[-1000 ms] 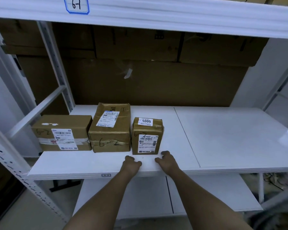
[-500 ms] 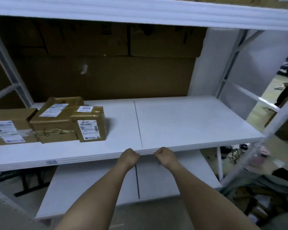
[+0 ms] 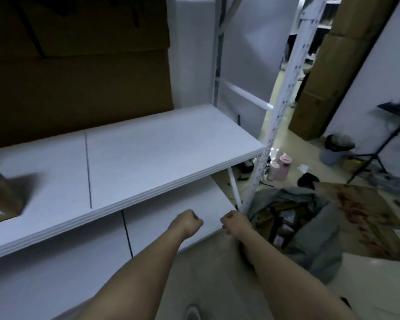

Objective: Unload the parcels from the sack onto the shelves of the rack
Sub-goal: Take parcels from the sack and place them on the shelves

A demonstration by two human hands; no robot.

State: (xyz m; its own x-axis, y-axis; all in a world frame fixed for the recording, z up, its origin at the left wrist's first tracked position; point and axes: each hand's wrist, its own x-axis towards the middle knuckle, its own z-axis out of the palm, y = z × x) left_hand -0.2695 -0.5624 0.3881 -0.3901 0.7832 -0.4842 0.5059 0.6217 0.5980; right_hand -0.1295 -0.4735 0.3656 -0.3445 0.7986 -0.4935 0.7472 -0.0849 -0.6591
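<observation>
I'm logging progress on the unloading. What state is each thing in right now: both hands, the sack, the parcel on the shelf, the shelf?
left hand: fingers curled, holding nothing.
right hand: fingers curled, holding nothing.
sack: on the floor, mouth open, parcels inside.
parcel: resting on the middle shelf at the left edge, blurred.
middle shelf: bare on its right part.

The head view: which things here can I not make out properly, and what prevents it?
- Brown parcel on the shelf: cut off by the left edge and motion-blurred; its label is unreadable.
- Sack: parcels inside are dark and blurred, partly behind the rack post; their count is unclear.
- Left hand and right hand: seen from behind, fingers curled under, holding nothing visible.
- Pink bottle on the floor: too small for details.
</observation>
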